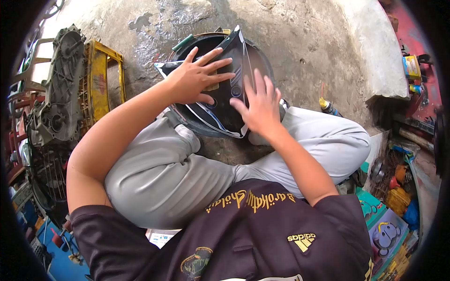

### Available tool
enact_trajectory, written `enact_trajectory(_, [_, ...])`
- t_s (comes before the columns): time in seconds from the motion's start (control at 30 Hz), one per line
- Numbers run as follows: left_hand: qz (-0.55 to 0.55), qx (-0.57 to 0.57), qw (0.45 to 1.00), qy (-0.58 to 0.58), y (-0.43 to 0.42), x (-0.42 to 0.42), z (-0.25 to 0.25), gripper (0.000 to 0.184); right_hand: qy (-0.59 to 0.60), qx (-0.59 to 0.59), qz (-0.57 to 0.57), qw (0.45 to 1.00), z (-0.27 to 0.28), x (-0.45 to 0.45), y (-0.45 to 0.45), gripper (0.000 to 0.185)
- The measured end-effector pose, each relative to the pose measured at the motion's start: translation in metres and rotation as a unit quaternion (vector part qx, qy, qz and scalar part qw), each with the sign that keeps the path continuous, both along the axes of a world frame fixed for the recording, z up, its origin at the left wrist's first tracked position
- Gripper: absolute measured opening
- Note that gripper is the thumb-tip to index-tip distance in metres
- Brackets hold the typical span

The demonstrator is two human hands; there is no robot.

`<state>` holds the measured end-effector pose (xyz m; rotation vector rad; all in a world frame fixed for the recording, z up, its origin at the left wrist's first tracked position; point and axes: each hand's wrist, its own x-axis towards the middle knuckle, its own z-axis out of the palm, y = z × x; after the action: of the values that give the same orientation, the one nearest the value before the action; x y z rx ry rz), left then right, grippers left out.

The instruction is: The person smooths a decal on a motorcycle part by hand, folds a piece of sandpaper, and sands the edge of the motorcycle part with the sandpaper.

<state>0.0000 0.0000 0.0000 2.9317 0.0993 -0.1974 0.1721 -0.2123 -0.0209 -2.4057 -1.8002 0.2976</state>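
Note:
A glossy black panel (223, 100) with white edges, roughly triangular and like a motorcycle body panel, lies over a dark round basin (268, 63) on the floor between my legs. My left hand (194, 77) rests on the panel's left part with fingers spread. A small yellowish-brown piece (213, 86) shows partly beneath those fingers; I cannot tell what it is. Over the panel's right edge is my right hand (259, 104), its fingers apart and somewhat blurred. Whether it touches the panel is unclear. A green stick-like object (182, 42) sits at the basin's upper left rim.
At left stand a grey metal engine casing (65, 84) and a yellow frame (101, 79). A small yellow-capped bottle (328, 107) is beyond my right knee. A concrete ledge (375, 56) lies to the right, with assorted clutter (398, 192) below it. Wet patches mark the floor.

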Motion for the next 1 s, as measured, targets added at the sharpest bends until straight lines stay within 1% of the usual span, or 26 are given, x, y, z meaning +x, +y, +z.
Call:
enact_trajectory(0.07, [0.004,0.01,1.0,0.004,-0.002,0.002,0.0,0.097,0.006,-0.012,0.028,1.0,0.004,-0.013,-0.035,0.086])
enact_trajectory(0.1, [0.004,-0.018,1.0,0.001,-0.013,0.001,-0.003,0.097,0.031,-0.042,0.028,0.998,0.02,-0.02,-0.064,0.086])
enact_trajectory(0.17, [0.008,-0.026,1.0,0.004,-0.011,0.003,-0.004,0.097,0.047,-0.033,0.018,0.998,0.013,-0.025,-0.087,0.086])
enact_trajectory(0.3, [0.006,-0.021,1.0,-0.007,-0.005,0.001,-0.004,0.097,0.021,-0.01,0.007,1.0,0.003,-0.023,-0.051,0.084])
enact_trajectory(0.37, [0.009,-0.026,1.0,-0.005,-0.003,0.0,-0.001,0.1,0.032,0.006,-0.039,0.999,-0.007,-0.011,-0.014,0.082])
enact_trajectory(0.4, [0.011,-0.036,0.999,-0.004,-0.001,0.001,0.0,0.102,0.034,0.061,-0.034,0.997,-0.011,-0.003,0.001,0.082])
enact_trajectory(0.43, [0.008,-0.029,1.0,-0.004,0.0,0.001,0.001,0.102,0.034,0.068,-0.036,0.996,-0.01,-0.002,0.003,0.082])
enact_trajectory(0.5, [0.014,-0.039,0.999,0.002,-0.002,0.002,0.002,0.103,-0.028,0.028,-0.007,0.999,0.0,-0.004,-0.002,0.082])
enact_trajectory(0.63, [0.012,-0.043,0.999,0.001,0.002,0.001,0.003,0.103,0.031,-0.049,0.029,0.998,0.011,-0.019,-0.058,0.083])
enact_trajectory(0.7, [0.012,-0.043,0.999,-0.005,0.004,0.0,0.001,0.104,0.022,-0.045,0.032,0.998,0.007,-0.018,-0.067,0.081])
enact_trajectory(0.77, [0.006,-0.042,0.999,-0.008,0.003,0.0,-0.001,0.104,0.002,-0.021,0.027,0.999,0.013,-0.017,-0.052,0.08])
enact_trajectory(0.8, [0.007,-0.038,0.999,-0.005,0.004,0.0,-0.001,0.104,-0.024,-0.01,0.025,0.999,0.011,-0.017,-0.04,0.083])
enact_trajectory(0.87, [0.011,-0.026,1.0,0.001,0.003,0.0,0.002,0.105,-0.044,0.0,0.016,0.999,-0.003,-0.01,-0.015,0.083])
enact_trajectory(0.97, [0.001,-0.039,0.999,-0.005,0.002,0.0,0.002,0.104,-0.071,0.022,0.003,0.997,-0.001,-0.011,-0.008,0.081])
enact_trajectory(1.0, [0.0,-0.019,1.0,-0.013,0.002,-0.001,-0.001,0.098,-0.063,0.004,0.008,0.998,0.003,-0.015,-0.015,0.082])
